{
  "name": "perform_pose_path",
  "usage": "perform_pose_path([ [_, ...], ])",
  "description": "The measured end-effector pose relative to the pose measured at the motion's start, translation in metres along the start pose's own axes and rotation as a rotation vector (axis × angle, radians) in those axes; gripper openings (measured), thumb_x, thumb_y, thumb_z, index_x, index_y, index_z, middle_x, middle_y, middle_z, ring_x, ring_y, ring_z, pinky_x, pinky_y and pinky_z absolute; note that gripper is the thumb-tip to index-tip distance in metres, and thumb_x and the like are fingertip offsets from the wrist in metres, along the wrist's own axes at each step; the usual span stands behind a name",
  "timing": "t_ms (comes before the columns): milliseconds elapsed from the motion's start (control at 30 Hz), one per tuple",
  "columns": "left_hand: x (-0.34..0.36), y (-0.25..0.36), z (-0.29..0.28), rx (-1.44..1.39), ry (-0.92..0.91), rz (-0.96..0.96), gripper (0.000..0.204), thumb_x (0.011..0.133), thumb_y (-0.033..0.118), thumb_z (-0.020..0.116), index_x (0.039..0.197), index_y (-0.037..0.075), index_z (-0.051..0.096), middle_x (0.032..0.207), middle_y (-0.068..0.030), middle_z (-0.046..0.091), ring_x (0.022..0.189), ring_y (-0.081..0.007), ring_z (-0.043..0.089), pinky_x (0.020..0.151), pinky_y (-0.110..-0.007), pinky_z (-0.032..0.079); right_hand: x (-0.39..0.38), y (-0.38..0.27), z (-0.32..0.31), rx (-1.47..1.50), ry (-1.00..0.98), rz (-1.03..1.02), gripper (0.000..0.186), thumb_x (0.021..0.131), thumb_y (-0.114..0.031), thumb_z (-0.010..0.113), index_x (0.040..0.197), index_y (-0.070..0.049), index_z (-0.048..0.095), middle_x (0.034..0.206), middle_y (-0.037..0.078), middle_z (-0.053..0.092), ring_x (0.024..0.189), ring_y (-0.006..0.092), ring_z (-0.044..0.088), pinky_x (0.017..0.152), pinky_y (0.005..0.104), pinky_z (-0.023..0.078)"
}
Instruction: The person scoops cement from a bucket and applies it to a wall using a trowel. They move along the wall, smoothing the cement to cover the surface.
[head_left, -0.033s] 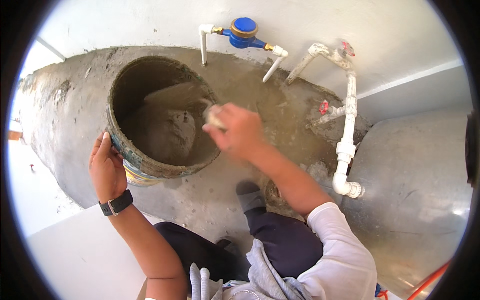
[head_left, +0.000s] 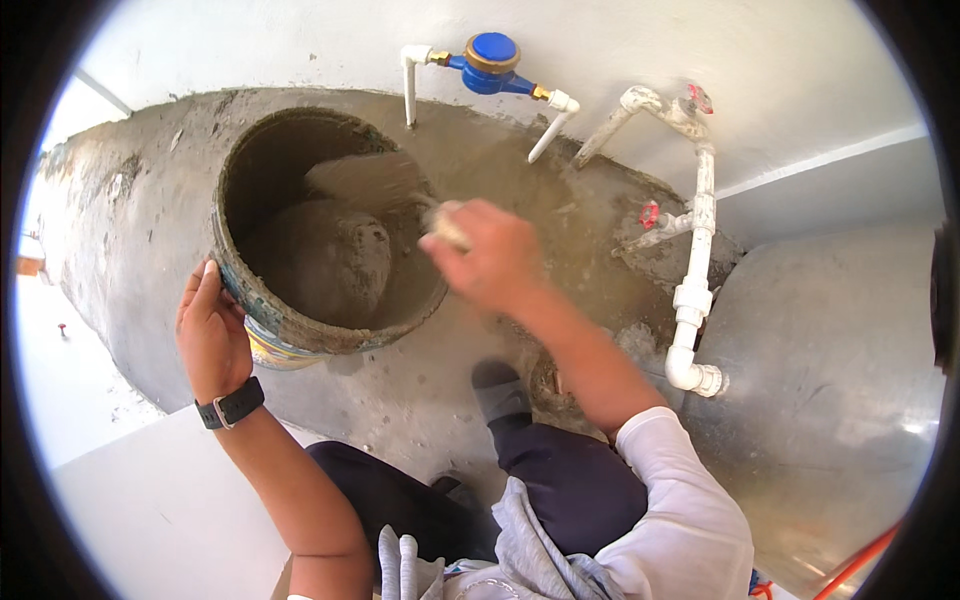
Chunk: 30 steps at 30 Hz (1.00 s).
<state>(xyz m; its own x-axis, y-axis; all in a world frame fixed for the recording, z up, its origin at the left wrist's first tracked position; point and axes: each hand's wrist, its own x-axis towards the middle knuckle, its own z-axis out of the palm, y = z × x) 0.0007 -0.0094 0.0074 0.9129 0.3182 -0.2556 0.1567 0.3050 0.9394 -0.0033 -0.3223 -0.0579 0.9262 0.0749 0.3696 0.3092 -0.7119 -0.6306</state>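
A bucket (head_left: 320,340) crusted with cement stands tilted on the floor, its mouth toward me. Grey wet mortar (head_left: 300,240) lies inside, with a lump on its surface. My left hand (head_left: 214,325) grips the near left rim, thumb on top and fingers curled outside. At the right side of the rim my right hand (head_left: 487,255), blurred by motion, is closed around the pale handle of a trowel (head_left: 368,182). The trowel's mortar-coated blade reaches into the bucket, near the far inner wall.
A blue water meter (head_left: 490,65) on white pipes stands by the wall behind the bucket. Right of it, a white pipe (head_left: 703,210) with red valve handles leads to a large metal tank (head_left: 820,400). My foot (head_left: 500,390) rests on the wet cement floor.
My right hand and the trowel have shifted slightly to the right. My left hand stays on the bucket rim.
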Motion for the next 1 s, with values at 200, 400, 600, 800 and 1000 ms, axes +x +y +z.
perform_pose_path([
  [200,0.003,0.003,-0.014,-0.074,-0.011,0.005,0.022,0.104,0.014,0.051,0.117,-0.001,0.062,0.093,-0.0012,0.067,0.075,-0.0075,0.056,0.071,-0.024,0.047,-0.046,0.12,-0.027,-0.17,-0.093,0.721,0.037,0.09,-0.036,0.066,0.09,0.0,0.067,0.083,0.024,0.069,0.081,0.0417,0.067,0.071,0.0481,0.051],
  [400,0.006,0.005,-0.023,-0.027,-0.041,-0.007,0.025,0.105,0.015,0.05,0.12,-0.002,0.061,0.101,-0.0039,0.07,0.083,-0.0091,0.061,0.074,-0.024,0.048,-0.15,0.211,-0.026,-0.327,-0.039,0.939,0.044,0.088,-0.037,0.067,0.085,0.008,0.068,0.084,0.03,0.068,0.084,0.0441,0.068,0.074,0.0496,0.051],
  [600,0.003,0.006,-0.021,-0.031,-0.003,-0.016,0.025,0.105,0.015,0.049,0.12,-0.002,0.061,0.098,-0.0035,0.069,0.079,-0.0085,0.061,0.071,-0.023,0.048,-0.172,0.226,-0.004,-0.227,-0.03,1.003,0.044,0.087,-0.037,0.067,0.082,0.007,0.069,0.079,0.029,0.067,0.081,0.0453,0.068,0.073,0.0491,0.051],
  [800,0.002,0.005,-0.018,-0.046,-0.021,-0.011,0.022,0.105,0.014,0.049,0.117,-0.001,0.061,0.094,-0.0023,0.068,0.074,-0.0071,0.059,0.066,-0.023,0.046,-0.16,0.239,0.033,-0.15,-0.045,0.886,0.046,0.089,-0.041,0.067,0.075,0.002,0.066,0.055,0.013,0.062,0.049,0.0254,0.063,0.053,0.0383,0.048],
  [1000,0.009,0.003,-0.028,-0.05,-0.115,-0.019,0.025,0.105,0.015,0.047,0.12,-0.001,0.059,0.105,-0.0065,0.069,0.085,-0.0119,0.063,0.075,-0.026,0.049,-0.127,0.229,0.055,-0.133,-0.114,0.904,0.052,0.089,-0.042,0.064,0.081,0.009,0.07,0.079,0.029,0.068,0.081,0.0461,0.067,0.075,0.051,0.051],
])
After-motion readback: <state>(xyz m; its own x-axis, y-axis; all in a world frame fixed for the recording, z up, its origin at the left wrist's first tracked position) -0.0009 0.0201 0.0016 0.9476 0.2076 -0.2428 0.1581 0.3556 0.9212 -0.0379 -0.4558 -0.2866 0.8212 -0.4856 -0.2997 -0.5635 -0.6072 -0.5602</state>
